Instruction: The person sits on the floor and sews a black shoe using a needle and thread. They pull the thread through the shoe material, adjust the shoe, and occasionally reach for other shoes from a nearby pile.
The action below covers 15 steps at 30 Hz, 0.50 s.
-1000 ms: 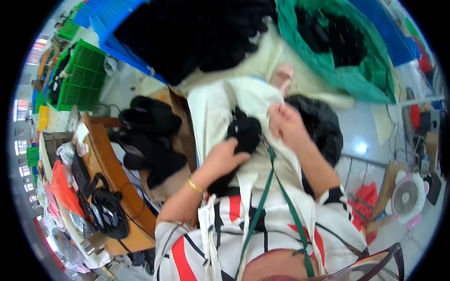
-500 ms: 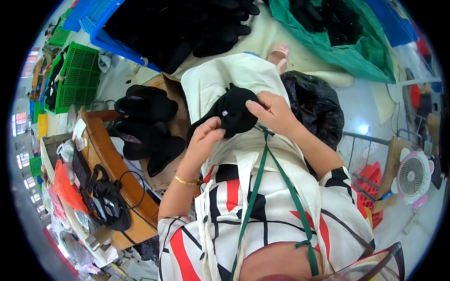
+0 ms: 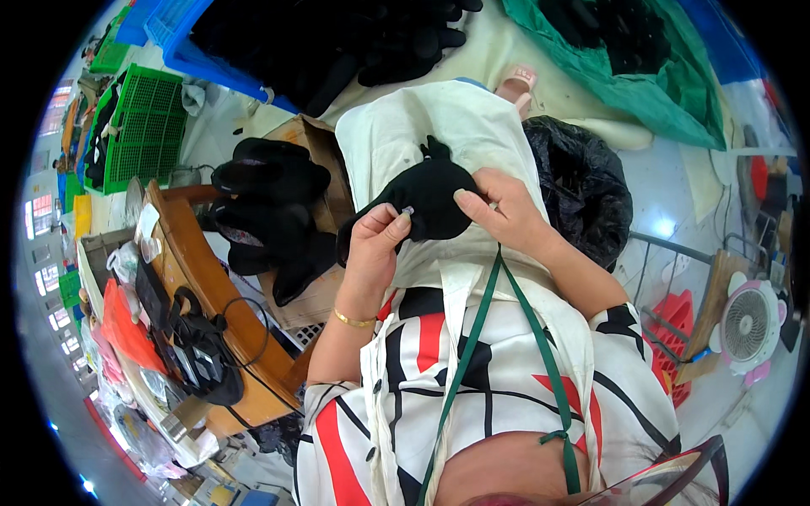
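Observation:
A soft black fabric piece (image 3: 434,198), rounded with a small knotted tuft on its far edge and a longer tail toward the left, lies over my apron-covered lap. My left hand (image 3: 378,240) is closed in a pinch at its near left side, thumb and forefinger at a tiny whitish shiny bit (image 3: 408,211) on the black cloth. Whether that bit is a tag or a bead is too small to tell. My right hand (image 3: 509,212) grips the right edge of the piece between thumb and bent fingers. The cream apron (image 3: 371,126) spreads beneath it.
Left of my lap, several black padded pieces (image 3: 274,202) sit on a cardboard box (image 3: 337,181), beside a wooden table (image 3: 219,320). A blue crate (image 3: 181,55) of black pieces stands ahead. To the right are a black plastic bag (image 3: 582,194), a green sack (image 3: 582,93) and a fan (image 3: 749,320).
My left fingers have moved from the near edge of the black piece up to the tiny whitish bit. The right hand keeps its hold. The whole view has shifted slightly.

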Each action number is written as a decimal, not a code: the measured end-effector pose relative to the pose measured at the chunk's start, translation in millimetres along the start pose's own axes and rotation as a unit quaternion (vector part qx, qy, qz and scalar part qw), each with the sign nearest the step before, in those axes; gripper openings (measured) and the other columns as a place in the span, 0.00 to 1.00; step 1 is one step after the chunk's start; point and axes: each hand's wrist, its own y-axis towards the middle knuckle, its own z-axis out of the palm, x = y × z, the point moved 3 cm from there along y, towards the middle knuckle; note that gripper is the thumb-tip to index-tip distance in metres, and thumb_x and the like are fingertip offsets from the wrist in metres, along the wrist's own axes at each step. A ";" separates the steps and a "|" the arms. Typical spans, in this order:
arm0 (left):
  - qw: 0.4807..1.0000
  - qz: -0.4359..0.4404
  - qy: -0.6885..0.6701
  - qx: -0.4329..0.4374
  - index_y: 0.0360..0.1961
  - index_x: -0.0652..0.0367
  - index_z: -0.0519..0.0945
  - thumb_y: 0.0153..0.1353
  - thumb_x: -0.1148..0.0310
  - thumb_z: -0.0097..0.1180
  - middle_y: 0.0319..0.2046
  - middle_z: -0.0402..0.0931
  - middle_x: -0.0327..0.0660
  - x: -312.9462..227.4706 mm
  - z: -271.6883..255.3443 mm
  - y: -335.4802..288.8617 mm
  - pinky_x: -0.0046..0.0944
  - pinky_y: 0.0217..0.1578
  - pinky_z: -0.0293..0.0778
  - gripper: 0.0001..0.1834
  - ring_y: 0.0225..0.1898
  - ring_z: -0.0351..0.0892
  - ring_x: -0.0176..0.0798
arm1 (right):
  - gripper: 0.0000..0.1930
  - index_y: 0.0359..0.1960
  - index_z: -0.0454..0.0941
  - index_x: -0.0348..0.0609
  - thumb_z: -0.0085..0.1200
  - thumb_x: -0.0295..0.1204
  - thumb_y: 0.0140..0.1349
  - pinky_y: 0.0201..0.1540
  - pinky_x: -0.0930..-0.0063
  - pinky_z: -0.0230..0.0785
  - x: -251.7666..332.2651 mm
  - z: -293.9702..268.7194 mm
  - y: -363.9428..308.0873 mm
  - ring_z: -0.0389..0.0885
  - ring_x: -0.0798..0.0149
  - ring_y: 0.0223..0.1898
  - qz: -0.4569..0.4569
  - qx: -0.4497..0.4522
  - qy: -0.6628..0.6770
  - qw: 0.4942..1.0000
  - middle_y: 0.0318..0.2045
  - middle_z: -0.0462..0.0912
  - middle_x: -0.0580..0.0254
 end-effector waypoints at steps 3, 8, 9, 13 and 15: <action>0.994 0.002 0.089 -0.062 0.27 0.57 0.73 0.63 0.74 0.56 0.26 0.65 0.27 -0.4 10.2 1.2 0.26 0.35 0.62 0.07 0.32 0.63 0.23 | 0.18 0.21 0.71 0.36 0.60 0.39 0.58 0.29 0.58 0.64 -12.6 1.1 -3.8 0.72 0.47 0.24 -0.003 -0.007 -0.015 1.000 0.21 0.72 0.47; 0.988 0.027 0.133 -0.069 0.20 0.55 0.67 0.59 0.79 0.56 0.23 0.65 0.26 -5.1 26.0 13.0 0.26 0.31 0.59 0.14 0.28 0.60 0.21 | 0.22 0.31 0.81 0.33 0.59 0.46 0.57 0.37 0.61 0.72 -12.5 -7.3 0.4 0.82 0.46 0.30 0.102 0.083 0.043 0.990 0.28 0.81 0.40; 0.982 0.035 0.176 -0.060 0.21 0.56 0.68 0.59 0.79 0.56 0.23 0.66 0.26 -5.8 28.8 17.7 0.26 0.31 0.59 0.13 0.28 0.60 0.21 | 0.22 0.35 0.82 0.34 0.59 0.46 0.57 0.39 0.62 0.73 -17.0 -13.3 1.4 0.83 0.50 0.32 0.136 0.091 0.044 0.986 0.31 0.83 0.42; 0.933 0.189 0.300 -0.062 0.33 0.64 0.78 0.61 0.79 0.57 0.30 0.76 0.33 -25.9 50.4 33.7 0.30 0.37 0.69 0.01 0.32 0.71 0.28 | 0.20 0.36 0.81 0.34 0.59 0.43 0.60 0.37 0.69 0.71 -30.2 -57.5 21.5 0.76 0.70 0.30 0.181 -0.057 0.178 0.966 0.29 0.81 0.64; 0.884 0.269 0.370 -0.099 0.39 0.65 0.80 0.61 0.78 0.57 0.34 0.80 0.41 -42.2 36.1 24.5 0.34 0.41 0.73 0.06 0.36 0.78 0.35 | 0.19 0.37 0.80 0.35 0.56 0.43 0.63 0.40 0.69 0.71 -41.4 -100.3 47.7 0.76 0.70 0.36 0.302 -0.008 0.075 0.950 0.33 0.80 0.64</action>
